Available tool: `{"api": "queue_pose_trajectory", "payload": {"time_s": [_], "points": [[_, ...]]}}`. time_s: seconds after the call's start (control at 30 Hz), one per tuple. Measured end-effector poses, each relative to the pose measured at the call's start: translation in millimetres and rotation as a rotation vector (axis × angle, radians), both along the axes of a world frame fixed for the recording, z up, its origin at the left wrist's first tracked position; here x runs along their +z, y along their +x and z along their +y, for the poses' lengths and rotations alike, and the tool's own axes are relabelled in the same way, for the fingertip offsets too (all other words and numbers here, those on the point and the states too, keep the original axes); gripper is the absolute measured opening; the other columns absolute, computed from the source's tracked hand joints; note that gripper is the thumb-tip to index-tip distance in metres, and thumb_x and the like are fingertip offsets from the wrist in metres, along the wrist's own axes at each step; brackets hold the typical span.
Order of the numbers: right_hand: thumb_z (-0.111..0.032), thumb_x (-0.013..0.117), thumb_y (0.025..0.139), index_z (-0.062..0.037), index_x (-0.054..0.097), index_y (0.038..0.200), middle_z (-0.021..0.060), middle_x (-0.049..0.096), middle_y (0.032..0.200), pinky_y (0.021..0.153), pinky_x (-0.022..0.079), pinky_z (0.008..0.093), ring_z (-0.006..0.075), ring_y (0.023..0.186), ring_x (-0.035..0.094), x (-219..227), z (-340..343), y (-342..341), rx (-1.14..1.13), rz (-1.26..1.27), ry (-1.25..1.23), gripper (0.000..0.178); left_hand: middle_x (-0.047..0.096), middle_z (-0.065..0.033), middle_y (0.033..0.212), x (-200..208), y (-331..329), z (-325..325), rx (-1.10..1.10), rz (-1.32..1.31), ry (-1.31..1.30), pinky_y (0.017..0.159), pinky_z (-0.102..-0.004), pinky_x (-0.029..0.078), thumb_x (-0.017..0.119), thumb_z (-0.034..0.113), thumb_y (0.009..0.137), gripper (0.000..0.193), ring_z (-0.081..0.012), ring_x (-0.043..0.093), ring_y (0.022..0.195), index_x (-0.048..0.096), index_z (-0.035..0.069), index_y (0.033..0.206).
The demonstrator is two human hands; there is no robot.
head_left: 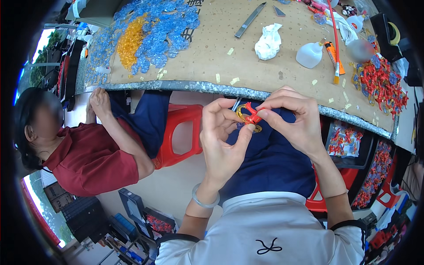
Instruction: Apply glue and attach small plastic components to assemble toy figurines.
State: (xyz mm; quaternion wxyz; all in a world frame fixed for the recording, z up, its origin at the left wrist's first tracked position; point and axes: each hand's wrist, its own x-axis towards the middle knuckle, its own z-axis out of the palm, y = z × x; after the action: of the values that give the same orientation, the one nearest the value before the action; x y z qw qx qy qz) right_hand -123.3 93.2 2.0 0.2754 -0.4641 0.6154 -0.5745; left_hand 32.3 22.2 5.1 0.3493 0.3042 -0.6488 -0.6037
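Observation:
Both my hands are in front of the table's near edge, above my lap. Between them is a small red plastic figure [253, 118] with a clear yellow ring [240, 111] beside it and a purple-blue bit underneath. My left hand [224, 137], a pale bangle on its wrist, pinches the lower left part of the piece between thumb and fingers. The thumb and forefinger of my right hand [295, 115] grip the red figure from the upper right. My fingertips partly hide how the parts join.
On the table [198, 66] lie a blue heap [172, 35] with yellow pieces [131, 44], a cutter [250, 20], crumpled tissue [268, 41], a white bottle [309, 55], a brush [336, 44] and a red heap [382, 86]. A person [95, 163] sits at my left near a red stool [179, 132].

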Motion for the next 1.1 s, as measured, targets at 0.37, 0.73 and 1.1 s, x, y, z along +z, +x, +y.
{"api": "queue_pose_trajectory", "payload": {"time_s": [0.37, 0.73, 1.1], "points": [[0.002, 0.071, 0.069, 0.0022, 0.071, 0.08, 0.0107, 0.066, 0.073, 0.064, 0.047, 0.0312, 0.0223, 0.068, 0.06, -1.4, 1.9, 2.1, -0.069, 0.2, -0.098, 0.01, 0.057, -0.0073, 0.088, -2.1, -3.6, 2.2, 0.006, -0.013, 0.072, 0.079, -0.0234, 0.051, 0.064, -0.011, 0.079, 0.048, -0.0109, 0.061, 0.086, 0.04, -0.001, 0.12], [0.003, 0.071, 0.069, 0.0001, 0.071, 0.078, 0.0097, 0.066, 0.074, 0.066, 0.048, 0.0318, 0.0231, 0.07, 0.06, 3.4, 3.0, -0.7, -0.068, 0.234, -0.13, 0.01, 0.059, -0.0086, 0.089, -0.4, -5.1, 1.7, -0.015, 0.015, 0.103, 0.076, -0.0224, 0.052, 0.063, -0.015, 0.078, 0.049, -0.0126, 0.063, 0.087, 0.04, -0.003, 0.119], [0.002, 0.07, 0.071, 0.0007, 0.071, 0.079, 0.01, 0.066, 0.072, 0.067, 0.047, 0.0328, 0.0236, 0.071, 0.06, 3.2, -1.0, 1.7, -0.058, 0.236, -0.108, 0.008, 0.058, -0.0067, 0.092, 1.2, -3.5, 2.8, 0.001, 0.018, 0.176, 0.081, -0.0232, 0.05, 0.062, -0.011, 0.081, 0.044, -0.0103, 0.06, 0.089, 0.043, -0.002, 0.12]]}}
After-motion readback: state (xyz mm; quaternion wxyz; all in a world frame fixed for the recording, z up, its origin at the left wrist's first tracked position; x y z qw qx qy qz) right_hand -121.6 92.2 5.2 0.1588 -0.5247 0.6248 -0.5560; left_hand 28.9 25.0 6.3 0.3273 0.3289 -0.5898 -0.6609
